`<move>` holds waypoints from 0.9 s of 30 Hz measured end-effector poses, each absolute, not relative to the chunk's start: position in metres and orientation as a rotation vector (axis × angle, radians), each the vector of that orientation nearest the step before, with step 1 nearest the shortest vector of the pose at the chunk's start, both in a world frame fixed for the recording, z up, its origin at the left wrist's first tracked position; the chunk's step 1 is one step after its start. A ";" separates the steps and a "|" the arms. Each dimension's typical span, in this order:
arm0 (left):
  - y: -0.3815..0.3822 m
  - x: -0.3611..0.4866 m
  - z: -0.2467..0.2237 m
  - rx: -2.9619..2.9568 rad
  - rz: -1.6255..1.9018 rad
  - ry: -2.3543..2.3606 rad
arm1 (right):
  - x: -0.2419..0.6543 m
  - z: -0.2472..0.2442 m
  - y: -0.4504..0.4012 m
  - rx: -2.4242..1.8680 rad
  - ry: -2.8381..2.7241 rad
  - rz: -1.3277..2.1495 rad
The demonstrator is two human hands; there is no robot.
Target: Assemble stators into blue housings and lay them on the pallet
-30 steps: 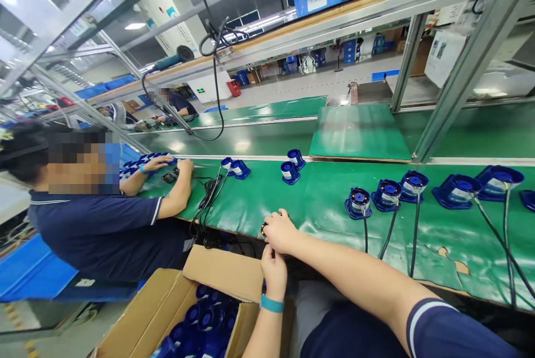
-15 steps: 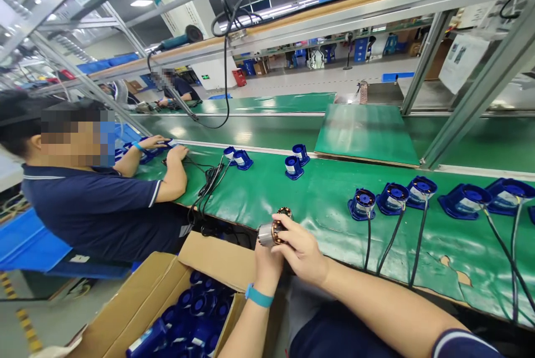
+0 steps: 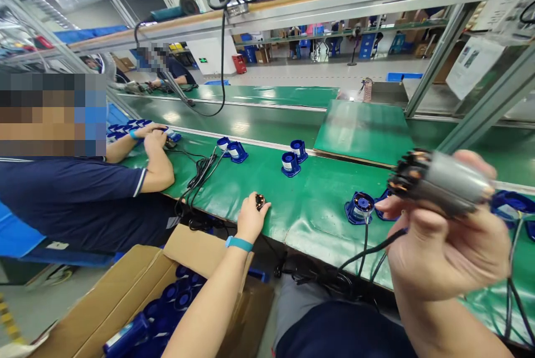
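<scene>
In my right hand point(image 3: 447, 252), raised close to the camera on the right, is a motor stator point(image 3: 451, 182) with a grey metal body and copper windings at one end. A black cable point(image 3: 371, 249) runs from this hand down toward the table edge. My left hand point(image 3: 249, 221), with a teal band at the wrist, is at the near edge of the green table. Its fingers close round a second stator point(image 3: 259, 201), of which only the copper-wound end shows. Behind my right hand stand blue housings point(image 3: 360, 208) with wound parts inside and cables trailing out.
Several blue housings point(image 3: 290, 164) stand along the green tabletop point(image 3: 317, 202). Below left, an open cardboard box point(image 3: 125, 291) holds many blue housings. A co-worker point(image 3: 75, 190) handles parts at the left, beside bundled black cables point(image 3: 203, 171). Metal posts point(image 3: 434, 62) rise behind the table.
My hands have parted. The right one has moved right and up toward the camera with its stator; the left one has shifted slightly left and up, its stator at the table edge.
</scene>
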State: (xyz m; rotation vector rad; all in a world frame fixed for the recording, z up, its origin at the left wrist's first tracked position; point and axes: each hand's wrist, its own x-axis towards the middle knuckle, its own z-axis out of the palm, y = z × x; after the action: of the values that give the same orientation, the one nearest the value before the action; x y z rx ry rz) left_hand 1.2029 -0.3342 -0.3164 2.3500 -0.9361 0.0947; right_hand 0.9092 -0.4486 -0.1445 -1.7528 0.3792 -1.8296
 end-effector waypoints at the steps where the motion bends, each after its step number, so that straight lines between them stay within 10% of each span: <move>1: -0.333 1.206 -0.317 2.350 0.093 -0.924 | 0.914 -0.150 -0.453 -1.740 0.426 -1.800; 13: -0.324 1.186 -0.330 2.292 0.129 -0.950 | 0.966 -0.293 -0.482 -2.563 0.861 -0.194; 27: -0.521 1.225 -0.246 2.263 0.017 -1.452 | 0.956 -0.295 -0.484 -2.525 0.878 -0.283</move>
State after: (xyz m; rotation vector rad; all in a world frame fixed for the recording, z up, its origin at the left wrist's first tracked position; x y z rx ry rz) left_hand 1.2253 -0.5209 -0.2459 2.2628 -1.4519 0.0172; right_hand 0.9561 -0.4835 -0.2947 -2.5252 0.8782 -0.2829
